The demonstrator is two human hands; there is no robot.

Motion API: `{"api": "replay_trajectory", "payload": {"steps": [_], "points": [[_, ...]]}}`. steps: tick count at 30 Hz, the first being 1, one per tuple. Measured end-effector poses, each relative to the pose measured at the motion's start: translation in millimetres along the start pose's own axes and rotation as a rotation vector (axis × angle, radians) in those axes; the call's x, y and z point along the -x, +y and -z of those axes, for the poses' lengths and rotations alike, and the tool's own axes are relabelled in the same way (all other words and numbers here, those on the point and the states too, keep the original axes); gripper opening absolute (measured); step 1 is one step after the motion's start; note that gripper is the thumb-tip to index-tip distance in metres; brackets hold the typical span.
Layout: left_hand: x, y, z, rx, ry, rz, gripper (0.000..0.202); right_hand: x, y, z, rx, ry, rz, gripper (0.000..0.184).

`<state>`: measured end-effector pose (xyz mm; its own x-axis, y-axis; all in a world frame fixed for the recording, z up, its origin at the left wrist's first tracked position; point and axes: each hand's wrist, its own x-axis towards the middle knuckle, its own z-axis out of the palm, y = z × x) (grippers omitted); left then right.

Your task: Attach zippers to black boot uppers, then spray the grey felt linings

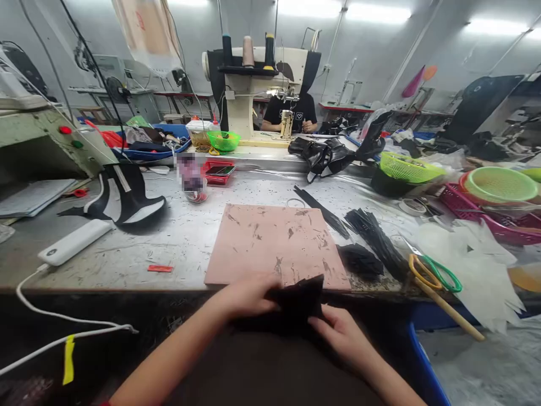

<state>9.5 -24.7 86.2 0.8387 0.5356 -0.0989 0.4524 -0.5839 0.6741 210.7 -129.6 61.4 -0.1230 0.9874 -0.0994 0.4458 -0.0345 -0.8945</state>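
The left hand (249,294) pinches the left side of a folded black piece (301,299), fingers bent over it. The right hand (340,330) has thumb and fingertips at the piece's lower right edge, seemingly gripping it too. The piece lies between the two hands, in front of the person's body and at the near edge of a pink board (253,242), which it partly overlaps from this view; one corner points up.

The board rests on a grey table (181,248) and carries dark marks. Right of it lie a dark bunch (361,262), a bundle of black strips (374,239) and scissors (422,258) with orange and green handles, beside a wooden stick (452,313) and white sheets (486,270). To the left are a small red strip (160,269), a white box (78,242) with a cable and a black-and-white cut piece (131,194).

Farther back stand a red tray (220,179), black shoe parts (323,155) and a sewing machine (240,96), with a seated person (291,113) behind it.
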Motion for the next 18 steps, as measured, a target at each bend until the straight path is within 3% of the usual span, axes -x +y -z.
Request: {"api": "replay_trajectory", "payload": {"steps": [4,9,13,18], "points": [[41.7,-20.1,13.5,0.152,-0.075,0.132,0.039,10.1,-24.5,17.1,0.036,0.133,-0.048,0.042],[79.2,2.6,28.4,0.349,0.158,0.081,0.02,34.7,-67.5,27.9,0.043,0.328,-0.067,0.044],[70.7,25.5,56.4,0.333,0.482,-0.012,0.014,30.4,-118.5,47.8,0.074,0.561,0.04,0.036],[32.0,34.5,112.3,0.077,1.114,-0.12,0.012,-43.0,-172.5,77.4,0.101,0.721,0.44,0.03]]}}
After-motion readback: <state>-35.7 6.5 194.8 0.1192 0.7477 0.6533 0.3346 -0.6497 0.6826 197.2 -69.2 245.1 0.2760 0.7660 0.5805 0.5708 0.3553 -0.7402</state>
